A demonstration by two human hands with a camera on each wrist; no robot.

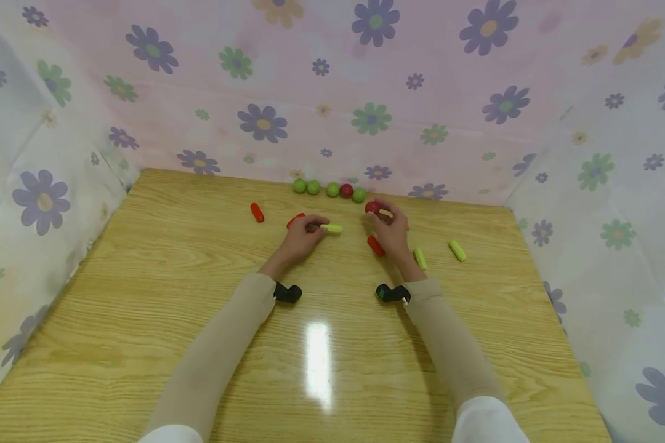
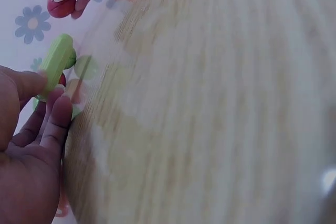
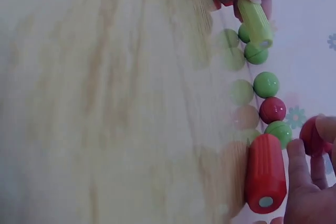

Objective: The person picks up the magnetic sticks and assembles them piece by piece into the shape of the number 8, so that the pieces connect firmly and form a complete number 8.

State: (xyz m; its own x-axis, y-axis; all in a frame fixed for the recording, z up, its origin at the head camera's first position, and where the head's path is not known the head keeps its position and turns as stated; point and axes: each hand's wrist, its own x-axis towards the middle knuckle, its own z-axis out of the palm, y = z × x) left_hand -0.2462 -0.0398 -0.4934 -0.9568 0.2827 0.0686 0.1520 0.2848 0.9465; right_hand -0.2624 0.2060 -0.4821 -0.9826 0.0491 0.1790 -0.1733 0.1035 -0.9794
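Biggest first: the floral cloth (image 1: 332, 92) stands as a backdrop at the far side, with more at left and right, probably there to fence in the work. Before it spreads the wooden table (image 1: 199, 264), its near half left free for two sleeved arms to reach across.

Now the hands! The left hand (image 1: 303, 237) pinches a yellow-green stick (image 1: 332, 228) at its left end, thumb against fingers, so the other end juts out to the right, unobstructed. Over on the right, the right hand (image 1: 392, 235) grasps a red ball (image 1: 372, 208) by fingertips and thumb, a light grip that suits something round, just right of the row's end.

Down to the loose sticks: one red stick (image 1: 257, 212) lies far left, another (image 1: 296, 219) half behind the left hand, a third (image 1: 375, 246) just left of the right wrist. Two yellow-green ones (image 1: 457, 250) (image 1: 419, 258) rest to the right, apart. Something orange-red peeks past the right hand; too covered to tell what.

Smallest, the row along the far edge: four green balls (image 1: 332, 189) and one red one (image 1: 346, 191), perhaps parked against the cloth to stop rolling.
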